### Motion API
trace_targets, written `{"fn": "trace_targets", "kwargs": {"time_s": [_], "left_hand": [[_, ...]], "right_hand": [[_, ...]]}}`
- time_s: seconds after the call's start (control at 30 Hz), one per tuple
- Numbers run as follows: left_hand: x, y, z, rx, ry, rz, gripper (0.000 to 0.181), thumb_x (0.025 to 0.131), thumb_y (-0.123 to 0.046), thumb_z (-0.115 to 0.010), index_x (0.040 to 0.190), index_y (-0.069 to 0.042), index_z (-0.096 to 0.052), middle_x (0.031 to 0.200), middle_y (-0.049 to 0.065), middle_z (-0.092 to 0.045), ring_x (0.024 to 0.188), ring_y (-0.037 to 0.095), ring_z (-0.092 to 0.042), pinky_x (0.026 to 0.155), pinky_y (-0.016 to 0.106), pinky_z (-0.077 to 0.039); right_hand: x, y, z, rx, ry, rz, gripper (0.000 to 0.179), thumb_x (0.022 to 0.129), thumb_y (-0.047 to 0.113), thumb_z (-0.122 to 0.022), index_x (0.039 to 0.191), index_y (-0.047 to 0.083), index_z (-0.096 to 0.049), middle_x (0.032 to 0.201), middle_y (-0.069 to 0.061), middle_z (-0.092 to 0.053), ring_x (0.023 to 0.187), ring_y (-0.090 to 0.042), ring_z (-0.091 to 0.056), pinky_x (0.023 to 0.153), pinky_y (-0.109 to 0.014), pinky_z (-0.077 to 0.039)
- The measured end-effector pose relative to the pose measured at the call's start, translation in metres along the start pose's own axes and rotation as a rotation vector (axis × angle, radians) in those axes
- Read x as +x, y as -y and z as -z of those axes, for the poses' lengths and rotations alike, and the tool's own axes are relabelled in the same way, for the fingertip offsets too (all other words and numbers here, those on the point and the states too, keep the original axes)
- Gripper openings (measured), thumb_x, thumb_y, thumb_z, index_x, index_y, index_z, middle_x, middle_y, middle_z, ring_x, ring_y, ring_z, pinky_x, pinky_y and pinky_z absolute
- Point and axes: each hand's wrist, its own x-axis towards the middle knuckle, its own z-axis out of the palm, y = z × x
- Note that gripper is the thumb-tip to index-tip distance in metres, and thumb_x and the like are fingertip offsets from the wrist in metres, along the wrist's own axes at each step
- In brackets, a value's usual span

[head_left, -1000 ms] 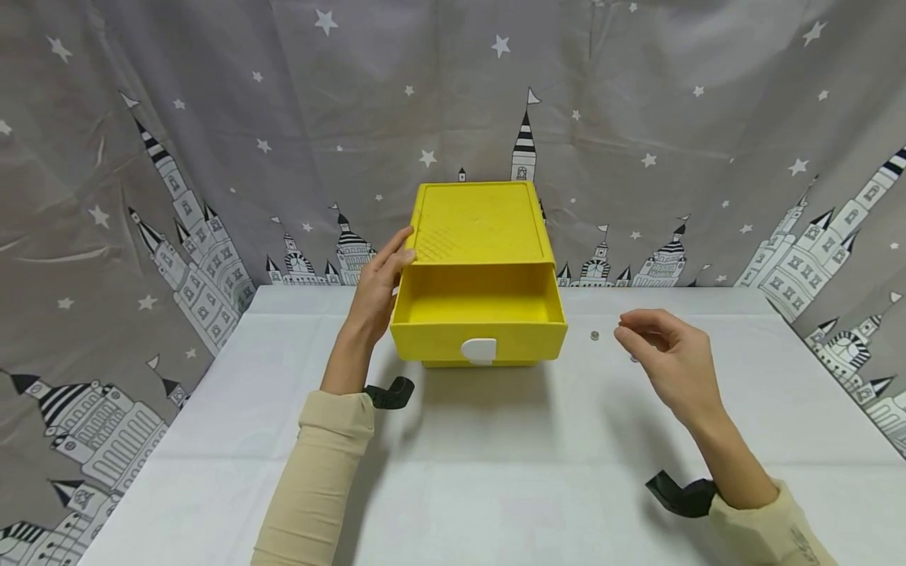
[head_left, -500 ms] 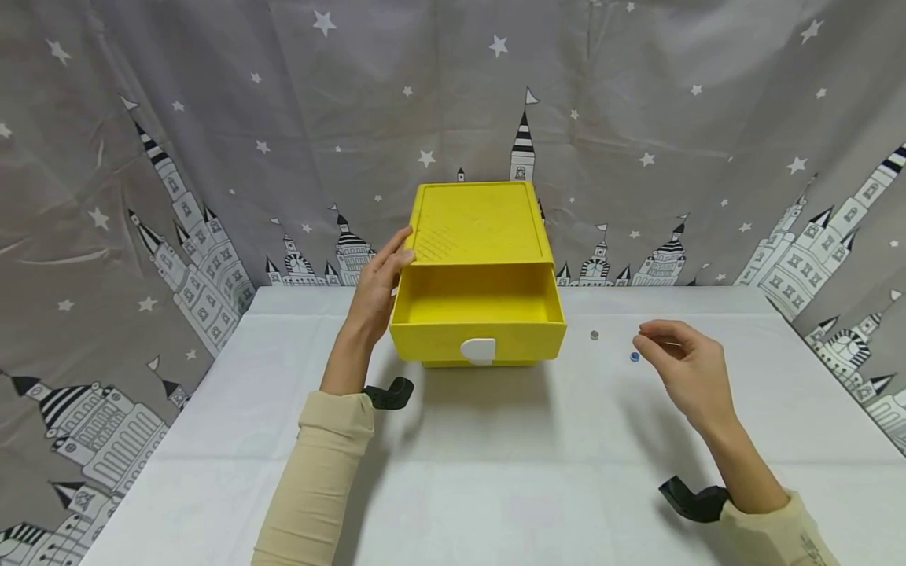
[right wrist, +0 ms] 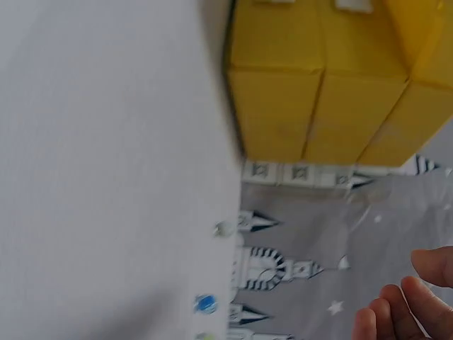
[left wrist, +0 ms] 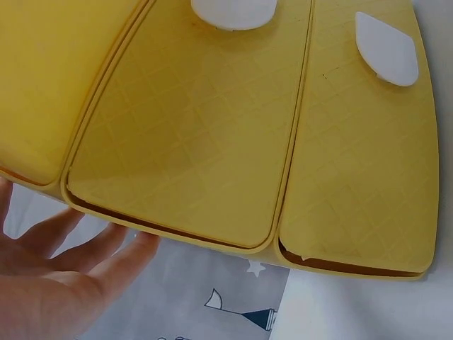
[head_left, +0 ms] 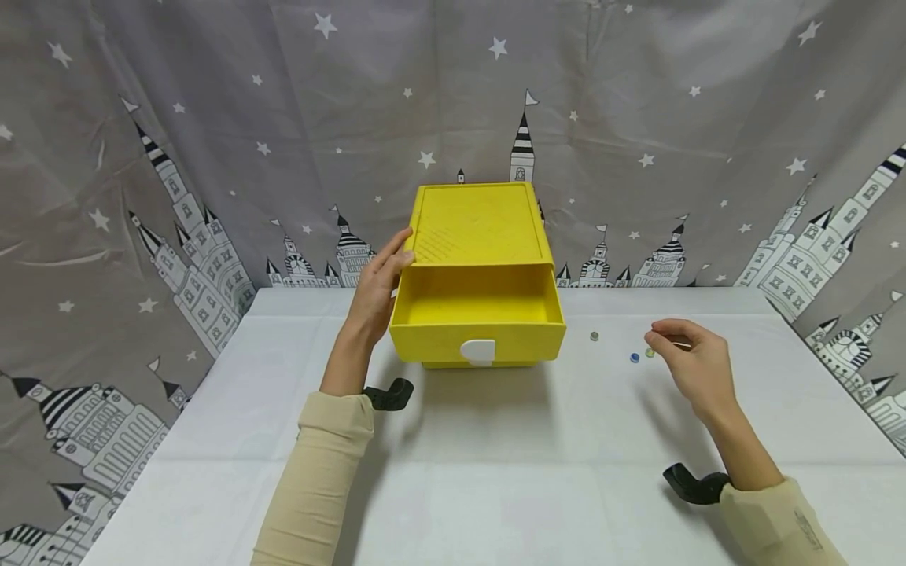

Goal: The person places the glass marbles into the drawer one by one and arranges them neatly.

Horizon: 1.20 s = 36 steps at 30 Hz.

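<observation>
A yellow drawer box [head_left: 481,224] stands on the table. Its top drawer [head_left: 481,343], fitted with a white handle [head_left: 478,351], is pulled out, and its visible inside is bare. My left hand [head_left: 373,292] rests against the box's left side, fingers extended along it in the left wrist view. Over the table on the right hovers my right hand [head_left: 697,365], fingers bent, thumb near the index tip, nothing visible between them. Just left of its fingertips lie a yellow-green marble [head_left: 650,353] and a blue marble [head_left: 634,358]. A clear greyish marble [head_left: 594,336] sits nearer the box.
White cloth covers the table [head_left: 488,487]. Behind it hangs a grey curtain [head_left: 283,141] printed with castles and stars. Lower drawer fronts [left wrist: 184,134] with white handles show closed in the left wrist view.
My right hand has moved to the right, away from the box, uncovering the blue and then the yellow-green marble. The left hand, box and drawer stay as they were.
</observation>
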Motion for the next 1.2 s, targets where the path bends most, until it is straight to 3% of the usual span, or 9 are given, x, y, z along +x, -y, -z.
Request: {"fn": "trace_targets", "kwargs": {"time_s": [0.17, 0.43, 0.67, 1.2], "left_hand": [[0.0, 0.0, 0.001, -0.01, 0.009, 0.002, 0.057, 0.099, -0.028, -0.053, 0.154, -0.024, -0.038, 0.153, 0.002, -0.039, 0.127, 0.023, -0.046, 0.104, 0.049, -0.039], [0.0, 0.0, 0.0, -0.01, 0.005, -0.003, 0.058, 0.098, -0.028, -0.053, 0.154, -0.023, -0.038, 0.153, 0.003, -0.039, 0.126, 0.023, -0.046, 0.105, 0.049, -0.038], [0.0, 0.0, 0.0, -0.011, 0.003, 0.001, 0.058, 0.098, -0.028, -0.053, 0.154, -0.023, -0.038, 0.154, 0.002, -0.038, 0.127, 0.023, -0.045, 0.105, 0.05, -0.037], [0.0, 0.001, 0.0, -0.018, -0.006, 0.001, 0.058, 0.098, -0.028, -0.054, 0.153, -0.023, -0.039, 0.154, 0.001, -0.037, 0.129, 0.023, -0.044, 0.106, 0.05, -0.037]], "right_hand": [[0.009, -0.013, -0.004, -0.028, 0.017, -0.037, 0.029, 0.094, 0.018, -0.067, 0.111, -0.005, -0.069, 0.099, -0.009, -0.069, 0.082, 0.005, -0.055, 0.064, -0.019, -0.043], [0.017, -0.028, -0.014, -0.081, 0.037, 0.014, 0.026, 0.091, 0.012, -0.067, 0.106, -0.01, -0.069, 0.097, -0.023, -0.069, 0.074, 0.006, -0.053, 0.062, -0.015, -0.043], [0.021, -0.038, -0.02, -0.149, 0.074, 0.024, 0.028, 0.09, 0.011, -0.068, 0.107, -0.011, -0.069, 0.089, -0.018, -0.069, 0.075, -0.012, -0.054, 0.062, -0.02, -0.04], [0.02, -0.056, -0.024, -0.213, 0.209, -0.008, 0.03, 0.091, 0.009, -0.066, 0.111, -0.013, -0.065, 0.087, -0.016, -0.064, 0.077, -0.024, -0.053, 0.063, -0.028, -0.042]]}}
